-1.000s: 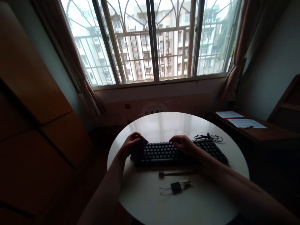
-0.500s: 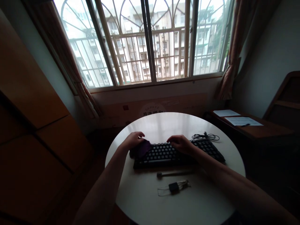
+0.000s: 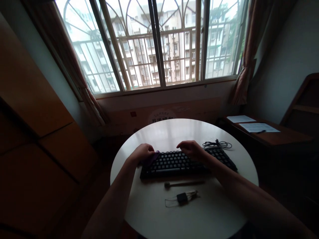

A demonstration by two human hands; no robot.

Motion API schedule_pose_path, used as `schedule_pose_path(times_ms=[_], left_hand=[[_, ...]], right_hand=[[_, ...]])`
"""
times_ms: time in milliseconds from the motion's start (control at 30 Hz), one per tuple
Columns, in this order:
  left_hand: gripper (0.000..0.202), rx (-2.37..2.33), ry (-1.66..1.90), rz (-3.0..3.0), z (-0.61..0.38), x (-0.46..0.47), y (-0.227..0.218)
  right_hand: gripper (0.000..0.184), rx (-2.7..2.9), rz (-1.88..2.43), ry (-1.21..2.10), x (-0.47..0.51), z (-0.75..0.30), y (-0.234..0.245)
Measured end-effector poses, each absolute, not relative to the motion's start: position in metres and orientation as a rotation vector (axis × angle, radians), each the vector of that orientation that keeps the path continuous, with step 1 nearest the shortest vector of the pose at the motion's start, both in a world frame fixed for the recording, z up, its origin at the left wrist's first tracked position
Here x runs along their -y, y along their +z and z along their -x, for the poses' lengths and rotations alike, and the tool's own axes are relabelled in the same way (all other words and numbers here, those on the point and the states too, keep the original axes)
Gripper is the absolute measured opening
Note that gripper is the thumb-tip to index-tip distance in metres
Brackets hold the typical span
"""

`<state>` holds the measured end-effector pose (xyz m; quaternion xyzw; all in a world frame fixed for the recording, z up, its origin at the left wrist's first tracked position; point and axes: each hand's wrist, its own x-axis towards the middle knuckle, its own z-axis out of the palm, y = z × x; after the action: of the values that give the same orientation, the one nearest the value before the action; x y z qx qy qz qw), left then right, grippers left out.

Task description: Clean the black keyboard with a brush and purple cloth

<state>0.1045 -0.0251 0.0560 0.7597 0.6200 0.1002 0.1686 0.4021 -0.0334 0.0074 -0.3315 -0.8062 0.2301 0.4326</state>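
Left hand (image 3: 142,153) grips purple cloth (image 3: 153,157): presumably light, limp, best bunched. Right hand (image 3: 191,148) over black keyboard (image 3: 171,162); whether holding, cannot tell.

Both forearms are bare. The left forearm (image 3: 112,192) runs forward and inward from lower left; the left hand (image 3: 143,153) is back uppermost, fingers curled downward. The right forearm (image 3: 249,194) slants inward from lower right; the right hand (image 3: 192,150) has bent fingers directed leftward. Hands are apart; palms hidden.
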Motion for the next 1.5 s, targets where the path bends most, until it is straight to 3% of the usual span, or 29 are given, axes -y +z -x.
schedule_pose_path(times_ms=[267, 500, 800, 1300, 1500], left_hand=[[0.04, -1.488, 0.503, -1.907, -0.084, 0.022, 0.025], [0.041, -1.527, 0.505, -1.72, -0.088, 0.02, 0.031], [0.039, -1.773, 0.616, -1.751, -0.091, 0.02, 0.024], [0.048, -1.459, 0.591, -1.499, -0.087, 0.028, 0.035], [0.037, -1.604, 0.618, -1.547, -0.092, 0.027, 0.032]], right_hand=[[0.025, 1.913, 0.92, 0.532, 0.014, -0.44, 0.018], [0.03, 1.672, 1.17, 0.514, -0.016, -0.491, 0.007], [0.03, 1.755, 1.178, 0.614, -0.024, -0.478, -0.011], [0.031, 1.802, 1.197, 0.649, -0.027, -0.473, -0.016], [0.03, 1.853, 1.209, 0.665, -0.031, -0.47, -0.021]])
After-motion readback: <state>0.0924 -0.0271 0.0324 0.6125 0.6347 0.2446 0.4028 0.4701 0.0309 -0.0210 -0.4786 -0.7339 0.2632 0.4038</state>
